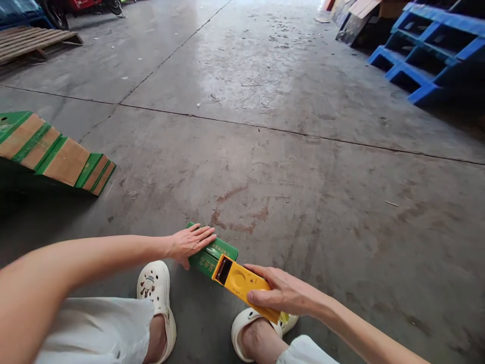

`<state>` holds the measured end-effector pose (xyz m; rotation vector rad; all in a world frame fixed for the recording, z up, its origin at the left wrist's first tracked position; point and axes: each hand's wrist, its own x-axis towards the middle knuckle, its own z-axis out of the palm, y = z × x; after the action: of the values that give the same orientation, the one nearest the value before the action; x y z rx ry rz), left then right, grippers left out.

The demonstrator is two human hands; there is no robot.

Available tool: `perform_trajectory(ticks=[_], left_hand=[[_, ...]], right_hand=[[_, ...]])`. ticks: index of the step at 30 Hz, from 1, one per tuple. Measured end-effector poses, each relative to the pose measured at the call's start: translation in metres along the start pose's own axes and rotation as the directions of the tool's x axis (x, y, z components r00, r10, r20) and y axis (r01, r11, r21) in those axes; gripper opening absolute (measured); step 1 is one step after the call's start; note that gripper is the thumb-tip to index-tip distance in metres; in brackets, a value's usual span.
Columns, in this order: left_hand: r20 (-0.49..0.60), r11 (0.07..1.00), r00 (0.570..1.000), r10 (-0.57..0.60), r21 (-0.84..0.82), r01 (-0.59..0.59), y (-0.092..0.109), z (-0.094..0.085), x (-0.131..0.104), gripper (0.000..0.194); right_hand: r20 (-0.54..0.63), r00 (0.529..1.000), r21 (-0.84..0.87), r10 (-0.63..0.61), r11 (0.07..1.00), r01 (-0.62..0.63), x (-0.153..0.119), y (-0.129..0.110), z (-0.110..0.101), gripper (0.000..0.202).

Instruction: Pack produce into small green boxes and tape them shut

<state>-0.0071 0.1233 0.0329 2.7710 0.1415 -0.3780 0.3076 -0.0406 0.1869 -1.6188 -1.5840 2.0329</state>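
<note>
Left hand (191,242) lay flat, fingers spread, pinning green box (212,256) to floor (303,202). Right hand (282,293) gripped yellow device (238,283) against box end; scanning step apparently in hand, needing steady aim.

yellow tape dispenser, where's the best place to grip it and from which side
Probably the long plain body of the yellow tape dispenser, from above at its rear, as the right hand does; the dark opening at its front end meets the green box.

left hand (191,243) flat on green box (212,256) on concrete floor (303,177), right hand (282,293) wrapped round yellow tool (240,283), tool tip touching box. white clogs (157,298) below, blue pallets (435,50) far right
</note>
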Motion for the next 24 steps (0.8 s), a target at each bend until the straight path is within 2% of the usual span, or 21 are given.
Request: perform_trajectory(ticks=[3, 5, 9, 14, 18, 24], left_hand=[[-0.081, 0.999, 0.996, -0.028, -0.043, 0.025, 0.023, 0.012, 0.027, 0.145], [-0.118, 0.994, 0.989, -0.088, -0.081, 0.079, 0.036, 0.018, 0.033, 0.139], [-0.133, 0.975, 0.974, -0.181, -0.151, 0.161, 0.051, 0.016, 0.028, 0.125], [-0.145, 0.950, 0.951, -0.271, -0.201, 0.240, 0.062, 0.013, 0.023, 0.122], [-0.159, 0.946, 0.946, -0.281, -0.213, 0.245, 0.067, 0.017, 0.022, 0.120], [-0.133, 0.941, 0.946, -0.297, -0.210, 0.266, 0.068, 0.016, 0.023, 0.123]], right_hand=[[-0.005, 1.000, -0.036, 0.005, 0.999, -0.005, 0.000, 0.006, 0.001, 0.063], [-0.008, 1.000, -0.075, 0.022, 0.997, -0.022, -0.001, 0.009, 0.000, 0.066], [-0.018, 1.000, -0.163, 0.022, 0.986, -0.024, -0.005, 0.008, -0.004, 0.080], [-0.004, 1.000, -0.344, 0.015, 0.939, -0.015, -0.017, 0.001, -0.011, 0.085], [-0.006, 0.999, -0.265, 0.033, 0.964, -0.033, -0.043, 0.012, -0.026, 0.081], [-0.036, 0.992, -0.146, 0.118, 0.982, -0.122, -0.079, 0.056, -0.050, 0.085]])
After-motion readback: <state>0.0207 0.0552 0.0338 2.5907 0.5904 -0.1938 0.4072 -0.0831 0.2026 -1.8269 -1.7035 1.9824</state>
